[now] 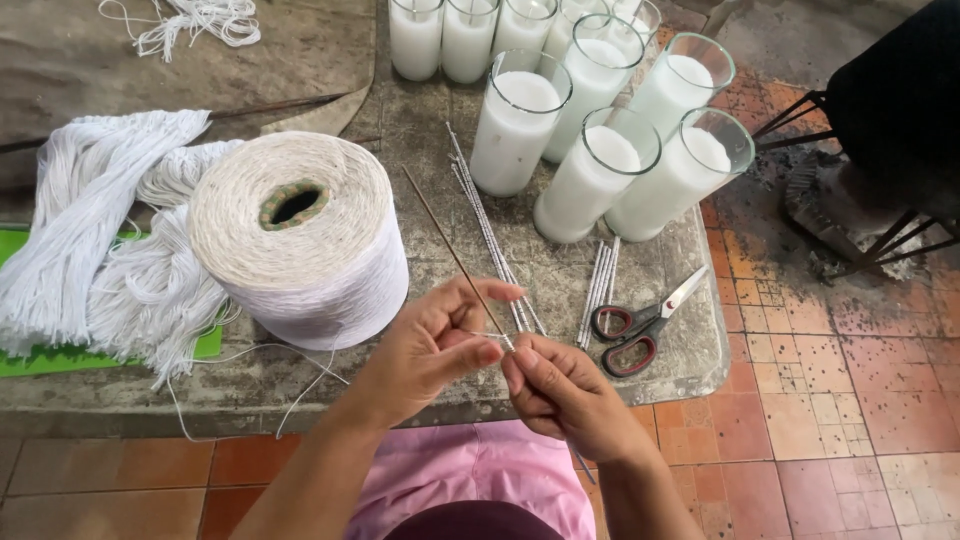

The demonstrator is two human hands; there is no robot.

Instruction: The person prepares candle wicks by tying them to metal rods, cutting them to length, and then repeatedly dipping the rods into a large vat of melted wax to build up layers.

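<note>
- White cotton string wound on a thin stick (497,338) is pinched between both hands over the near edge of the worn grey tabletop (690,350); the stick's bare brown upper end runs up-left past the left thumb, and its lower end pokes out below the right wrist.
- Left hand (430,350): thumb + forefinger pressed together on the stick/string, other fingers loosely curled. Right hand (560,395): fingertips closed on the stick just beside the left's, palm down.
- Risk 1: the grip is at fingertips only, so the stick could slip or roll and the wrap loosen. Whether the string is taut, can't tell.
- Risk 2: the loose white thread (290,385) trailing over the tabletop edge, prob. from the big white yarn cone w/ cardboard core (300,235), could snag on the rough edge or jerk the cone.
- Risk 3: the stick's long upper end points toward the tall glass candle jars filled w/ white wax (600,130); a wide swing might knock one, and they stand close together, so others could go too.
- Risk 4: the finished wrapped sticks lying in a bundle (495,240) and the red-handled scissors (640,325) sit near the hands; an elbow or sleeve could sweep them off onto the tile floor (850,400).
- Loose white string hanks (90,230) at left are well apart, low concern.
</note>
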